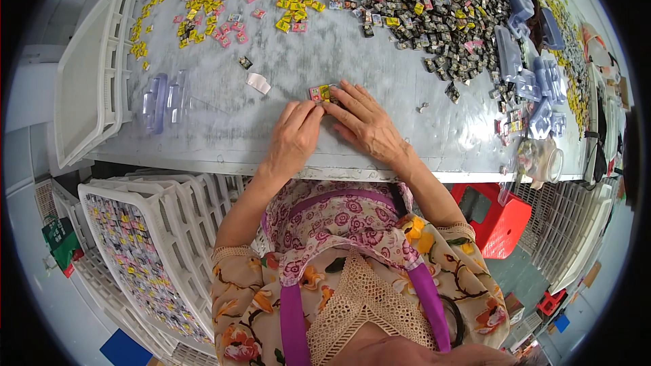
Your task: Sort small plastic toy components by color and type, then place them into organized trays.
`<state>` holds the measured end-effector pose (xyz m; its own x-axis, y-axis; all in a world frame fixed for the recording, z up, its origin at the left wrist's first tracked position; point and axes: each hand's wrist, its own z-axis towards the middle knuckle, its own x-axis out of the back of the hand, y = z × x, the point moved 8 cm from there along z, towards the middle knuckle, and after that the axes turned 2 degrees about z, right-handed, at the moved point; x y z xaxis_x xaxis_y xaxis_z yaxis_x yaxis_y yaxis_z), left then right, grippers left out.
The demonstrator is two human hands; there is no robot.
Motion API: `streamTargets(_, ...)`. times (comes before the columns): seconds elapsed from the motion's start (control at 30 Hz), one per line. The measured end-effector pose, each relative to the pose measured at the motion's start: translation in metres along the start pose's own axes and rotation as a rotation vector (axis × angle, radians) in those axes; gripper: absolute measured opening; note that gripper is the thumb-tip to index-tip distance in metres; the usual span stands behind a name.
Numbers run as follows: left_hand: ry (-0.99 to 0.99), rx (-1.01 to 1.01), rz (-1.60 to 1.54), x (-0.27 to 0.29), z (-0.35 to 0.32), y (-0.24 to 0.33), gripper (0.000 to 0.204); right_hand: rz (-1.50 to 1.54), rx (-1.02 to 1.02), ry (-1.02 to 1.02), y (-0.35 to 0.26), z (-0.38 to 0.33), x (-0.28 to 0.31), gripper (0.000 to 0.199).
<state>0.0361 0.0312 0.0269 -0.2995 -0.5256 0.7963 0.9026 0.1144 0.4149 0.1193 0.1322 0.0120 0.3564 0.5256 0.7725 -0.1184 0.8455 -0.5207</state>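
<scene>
While a grey table (224,137) carries loose packets (441,20) along its far side, the right hand (371,129), fingers outstretched, and left hand (296,137), fingertips bunched, touch a short pink-and-yellow packet row (321,93) near the table's front edge, though whether either grips I cannot tell.

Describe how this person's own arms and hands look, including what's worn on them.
The left hand and right hand are bare: five-fingered, without gloves. The left sleeve and right sleeve are short, beige, printed with orange and red flowers, and edged in tan lacy trim. No watch shows at either wrist.
</scene>
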Motion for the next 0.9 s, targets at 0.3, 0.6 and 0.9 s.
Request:
streamTargets(0.3,-0.017,-0.059,0.076,-0.004,-0.005,0.003,0.027,-0.002,0.026,0.032,0.001,-0.005,0.0,0.042)
streamTargets(0.6,-0.077,-0.092,0.127,-0.008,-0.004,0.009,0.047,-0.031,-0.003,-0.009,0.0,-0.005,-0.001,0.048)
streamTargets(0.9,-0.125,-0.102,0.208,-0.019,-0.008,0.007,0.053,-0.028,-0.002,-0.03,0.008,-0.012,0.0,0.055)
